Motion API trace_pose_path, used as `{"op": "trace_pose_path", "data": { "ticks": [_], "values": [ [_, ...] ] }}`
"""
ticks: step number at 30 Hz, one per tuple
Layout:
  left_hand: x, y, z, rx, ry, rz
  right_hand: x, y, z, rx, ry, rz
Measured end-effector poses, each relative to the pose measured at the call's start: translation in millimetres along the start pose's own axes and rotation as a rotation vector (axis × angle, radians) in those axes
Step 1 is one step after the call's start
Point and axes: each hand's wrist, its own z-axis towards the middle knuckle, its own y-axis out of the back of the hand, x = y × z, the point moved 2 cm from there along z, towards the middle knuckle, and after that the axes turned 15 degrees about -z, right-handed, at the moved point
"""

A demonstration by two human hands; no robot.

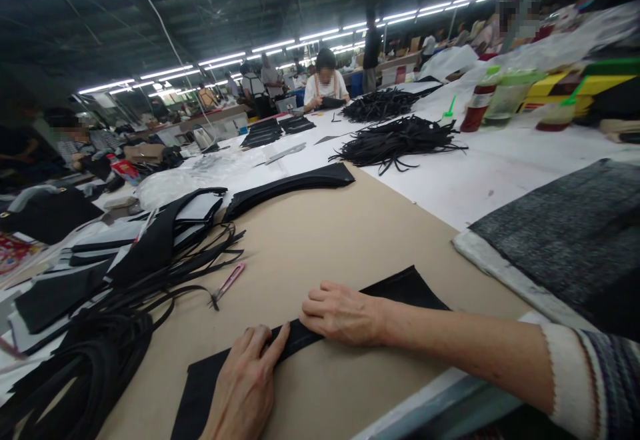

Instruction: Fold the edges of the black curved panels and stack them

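Note:
A long curved black piece of fabric or leather-like material (pixel 400 287) lies across the beige board (pixel 300 240) in front of me. My left hand (pixel 247 377) rests palm down on its near left part, thumb and fingers apart and pressing on it. Farther along the same piece, my right hand (pixel 345 313) is closed, with curled fingers against its edge; the fingertips are partly hidden. A pink-handled thread snipper (pixel 233 280) lies on the board beyond my left hand. At the board's far edge rests a stack of similar curved black pieces (pixel 290 190).
Black and grey cut pieces (pixel 145 247) and coiled black strips (pixel 100 353) crowd the left. Piles of black strips (pixel 400 140) lie on the white table (pixel 420 193), near bottles of red liquid (pixel 479 103). A dark grey pad (pixel 565 227) sits right. A co-worker (pixel 325 83) sits opposite.

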Motion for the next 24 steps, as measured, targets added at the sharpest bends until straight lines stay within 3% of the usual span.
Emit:
{"op": "trace_pose_path", "data": {
  "ticks": [8, 13, 24],
  "values": [
    [-23, -5.0, 23, -0.081, -0.055, -0.081, 1, 1, 0, -0.019, -0.004, -0.022],
    [-30, -10.3, 21, -0.140, -0.104, -0.014, -4, 1, -8, -0.070, 0.013, -0.066],
    [-21, -17.4, 18, 0.021, -0.072, 0.034, -24, 6, -47, -0.036, -0.004, -0.102]
  ]
}}
